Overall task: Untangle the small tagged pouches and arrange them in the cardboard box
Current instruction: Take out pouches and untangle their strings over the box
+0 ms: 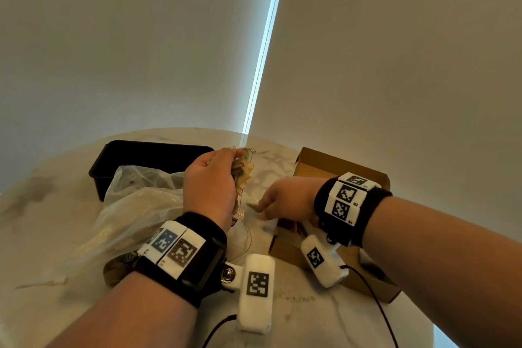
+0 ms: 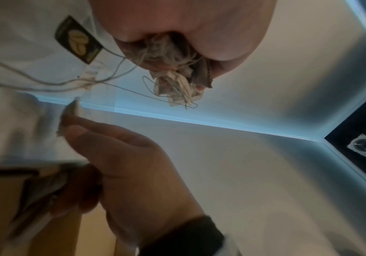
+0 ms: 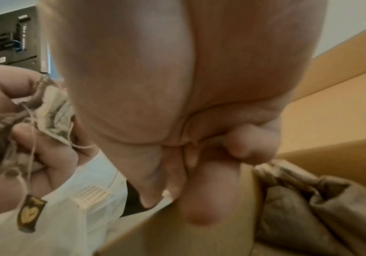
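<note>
Marble-patterned table fills the lower half of the head view. Black tray stands at centre left, partly behind a crumpled clear plastic bag lying in front of it. Open cardboard box sits at centre right; the right wrist view shows several brown pouches already lying inside it at lower right. Left hand, raised above the table at centre frame, has its fingers clenched around a tangled cluster of tea-bag pouches, their strings trailing down to a dark tag with a gold leaf mark. Right hand, low over the near left edge of the box, pinches one separate small pouch between thumb and forefinger, just beside the hanging strings. Wrist bands carrying black-and-white coded markers are fitted on both forearms.
</note>
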`<action>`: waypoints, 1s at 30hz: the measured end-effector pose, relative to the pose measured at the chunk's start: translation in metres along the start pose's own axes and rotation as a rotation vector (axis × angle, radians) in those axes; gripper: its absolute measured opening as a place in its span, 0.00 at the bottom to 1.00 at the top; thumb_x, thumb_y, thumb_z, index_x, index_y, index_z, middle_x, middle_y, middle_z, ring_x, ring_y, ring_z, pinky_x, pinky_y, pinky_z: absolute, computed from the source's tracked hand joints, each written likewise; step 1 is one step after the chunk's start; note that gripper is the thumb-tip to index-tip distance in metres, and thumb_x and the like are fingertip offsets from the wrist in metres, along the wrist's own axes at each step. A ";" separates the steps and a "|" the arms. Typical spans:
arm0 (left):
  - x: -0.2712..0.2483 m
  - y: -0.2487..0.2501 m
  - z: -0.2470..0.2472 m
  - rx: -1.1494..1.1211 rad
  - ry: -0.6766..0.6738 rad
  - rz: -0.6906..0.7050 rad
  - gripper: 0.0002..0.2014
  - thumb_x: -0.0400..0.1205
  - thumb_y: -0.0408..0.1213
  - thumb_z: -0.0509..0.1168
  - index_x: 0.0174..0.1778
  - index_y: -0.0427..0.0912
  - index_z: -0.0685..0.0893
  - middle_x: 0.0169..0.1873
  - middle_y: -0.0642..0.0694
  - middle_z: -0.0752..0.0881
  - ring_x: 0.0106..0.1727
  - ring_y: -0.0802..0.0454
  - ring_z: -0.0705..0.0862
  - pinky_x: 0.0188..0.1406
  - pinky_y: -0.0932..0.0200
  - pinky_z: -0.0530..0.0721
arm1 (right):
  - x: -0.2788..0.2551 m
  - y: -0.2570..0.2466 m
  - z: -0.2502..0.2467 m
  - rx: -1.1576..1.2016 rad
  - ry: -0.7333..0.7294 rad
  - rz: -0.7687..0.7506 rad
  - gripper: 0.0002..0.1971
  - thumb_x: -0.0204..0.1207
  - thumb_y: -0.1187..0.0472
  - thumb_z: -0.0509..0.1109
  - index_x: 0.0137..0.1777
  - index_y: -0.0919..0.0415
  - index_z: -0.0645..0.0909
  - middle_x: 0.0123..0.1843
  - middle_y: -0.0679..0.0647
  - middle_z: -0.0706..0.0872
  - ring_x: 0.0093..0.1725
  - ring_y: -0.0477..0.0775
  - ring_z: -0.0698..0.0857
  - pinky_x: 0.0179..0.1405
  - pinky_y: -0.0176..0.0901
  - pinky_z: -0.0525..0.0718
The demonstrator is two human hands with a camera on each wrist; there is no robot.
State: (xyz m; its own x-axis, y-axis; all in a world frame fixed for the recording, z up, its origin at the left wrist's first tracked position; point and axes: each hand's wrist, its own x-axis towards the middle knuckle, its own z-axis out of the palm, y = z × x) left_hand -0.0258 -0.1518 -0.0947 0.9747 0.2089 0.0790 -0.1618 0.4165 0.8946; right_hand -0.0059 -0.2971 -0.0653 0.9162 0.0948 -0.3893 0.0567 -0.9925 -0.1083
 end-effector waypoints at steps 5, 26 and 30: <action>0.002 -0.003 -0.003 0.088 -0.037 -0.004 0.11 0.81 0.46 0.67 0.43 0.43 0.91 0.39 0.35 0.90 0.40 0.41 0.89 0.39 0.54 0.87 | -0.033 0.022 -0.006 0.401 0.148 -0.082 0.14 0.84 0.50 0.67 0.67 0.37 0.83 0.49 0.47 0.93 0.49 0.56 0.93 0.59 0.55 0.89; -0.018 -0.011 0.010 0.397 -0.389 0.111 0.07 0.83 0.43 0.69 0.45 0.48 0.93 0.36 0.51 0.92 0.34 0.61 0.89 0.29 0.72 0.82 | -0.115 0.033 0.042 0.097 0.724 -0.267 0.18 0.81 0.44 0.64 0.71 0.34 0.77 0.75 0.31 0.74 0.75 0.32 0.68 0.77 0.39 0.69; -0.027 -0.007 0.013 0.252 -0.420 0.036 0.08 0.84 0.41 0.68 0.47 0.44 0.91 0.27 0.54 0.88 0.20 0.66 0.81 0.17 0.75 0.74 | -0.115 0.036 0.039 0.800 0.794 -0.092 0.15 0.79 0.48 0.72 0.64 0.36 0.76 0.56 0.35 0.85 0.55 0.34 0.84 0.42 0.25 0.83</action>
State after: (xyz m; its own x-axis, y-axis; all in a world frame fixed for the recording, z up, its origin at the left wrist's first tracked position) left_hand -0.0491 -0.1717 -0.0973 0.9553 -0.1776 0.2365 -0.2052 0.1779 0.9624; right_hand -0.1244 -0.3405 -0.0603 0.9304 -0.1944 0.3108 0.1278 -0.6225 -0.7721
